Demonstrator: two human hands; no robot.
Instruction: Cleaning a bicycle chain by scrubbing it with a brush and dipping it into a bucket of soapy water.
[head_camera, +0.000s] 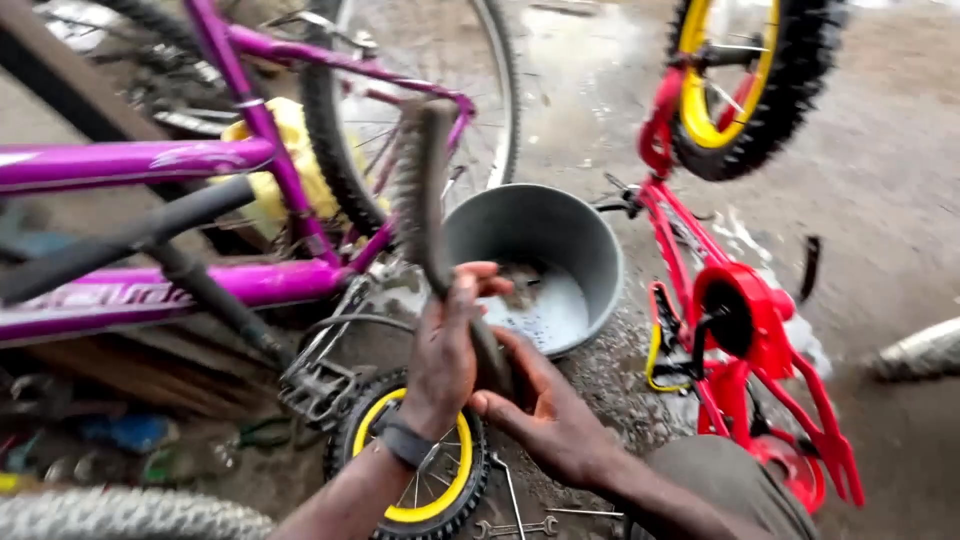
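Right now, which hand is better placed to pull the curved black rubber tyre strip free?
Probably the left hand: it grips the curved black rubber tyre strip mid-length, while the right hand only steadies its lower end.

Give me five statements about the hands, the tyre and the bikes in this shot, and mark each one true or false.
1. Both hands grip a black knobby tyre. True.
2. The left hand wears a dark wristband. True.
3. The grey basin is filled with tools. False: it holds only some water and bits of dirt.
4. The small bicycle to the right is blue. False: it is red, with a yellow-rimmed wheel.
5. The right hand is below the left hand, on the tyre's lower end. True.
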